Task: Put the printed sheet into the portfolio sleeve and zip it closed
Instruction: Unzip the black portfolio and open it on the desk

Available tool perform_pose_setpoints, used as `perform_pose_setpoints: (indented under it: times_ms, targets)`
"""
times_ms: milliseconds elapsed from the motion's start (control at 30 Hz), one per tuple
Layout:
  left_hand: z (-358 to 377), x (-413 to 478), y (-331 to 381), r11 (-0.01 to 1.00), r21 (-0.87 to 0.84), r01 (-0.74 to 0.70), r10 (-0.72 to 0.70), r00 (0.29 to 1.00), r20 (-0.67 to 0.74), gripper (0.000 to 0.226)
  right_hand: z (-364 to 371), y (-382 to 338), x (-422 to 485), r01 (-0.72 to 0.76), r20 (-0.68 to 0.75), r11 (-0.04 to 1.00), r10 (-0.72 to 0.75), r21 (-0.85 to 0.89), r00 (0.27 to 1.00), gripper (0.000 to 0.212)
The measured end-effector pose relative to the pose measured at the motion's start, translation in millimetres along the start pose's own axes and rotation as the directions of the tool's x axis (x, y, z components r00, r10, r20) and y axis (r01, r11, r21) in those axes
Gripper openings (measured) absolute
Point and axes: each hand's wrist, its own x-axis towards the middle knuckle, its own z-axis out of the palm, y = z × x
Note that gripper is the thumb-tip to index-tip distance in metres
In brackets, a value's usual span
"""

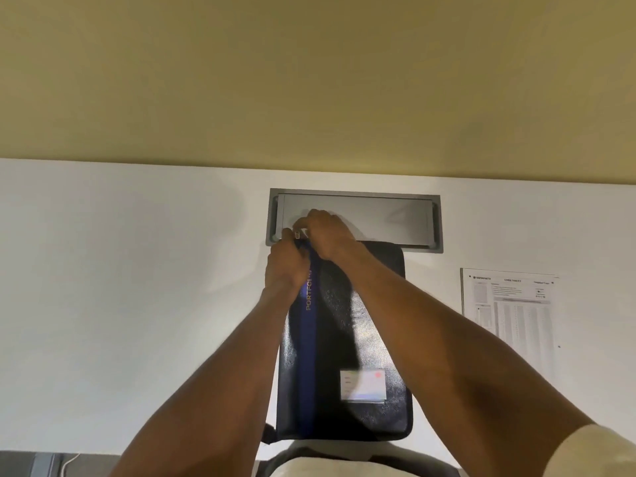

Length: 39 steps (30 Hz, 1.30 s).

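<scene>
A black portfolio sleeve (pixel 347 342) with a blue strip reading "PORTFOLIO" lies lengthwise on the white desk, its near end over the desk's front edge. My left hand (pixel 285 266) grips its far left corner by the blue strip. My right hand (pixel 327 232) pinches a small clear zip pull at that same far corner. The printed sheet (pixel 512 318), covered in fine text and tables, lies flat on the desk to the right, apart from the sleeve.
A grey metal cable flap (pixel 378 215) is set into the white desk (pixel 137 287) just beyond the sleeve, near the yellow wall. A chair and my lap show below the desk's front edge.
</scene>
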Motion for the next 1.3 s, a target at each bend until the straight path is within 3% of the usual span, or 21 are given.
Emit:
perform_pose_setpoints:
  times_ms: [133,300,533,767,933,1067,1300]
  targets:
    - [-4,-4,2,0.999,-0.036,-0.025,0.024,1.000,-0.018,0.027,-9,-9,7,0.110,0.060,0.994,-0.111,0.020,0.992,0.033]
    - [-5,-10,0,0.997,-0.040,-0.062,0.060,0.997,-0.055,0.023,-13,-4,14,0.103,0.157,0.992,-0.113,0.069,0.981,0.020]
    - [-7,-15,4,0.994,-0.052,-0.095,0.090,0.991,-0.099,0.025,-24,5,15,0.069,0.216,0.984,-0.104,0.166,0.971,0.030]
    - [-7,-16,4,0.994,-0.031,-0.110,0.106,0.989,-0.100,0.023,-37,12,13,0.073,0.161,0.970,-0.112,0.232,0.980,0.022]
    - [-9,-12,2,0.994,-0.030,-0.104,0.101,0.991,-0.087,0.019,-41,18,-2,0.181,0.095,0.982,-0.176,-0.049,0.980,0.014]
    - [-8,-6,-2,0.995,-0.033,-0.098,0.095,0.993,-0.075,0.016,-34,54,-13,0.110,0.021,0.982,-0.108,-0.153,0.994,0.012]
    - [-7,4,-9,0.993,-0.064,-0.096,0.091,0.993,-0.074,0.016,-37,119,-63,-0.046,-0.100,0.998,0.042,-0.041,0.994,0.013]
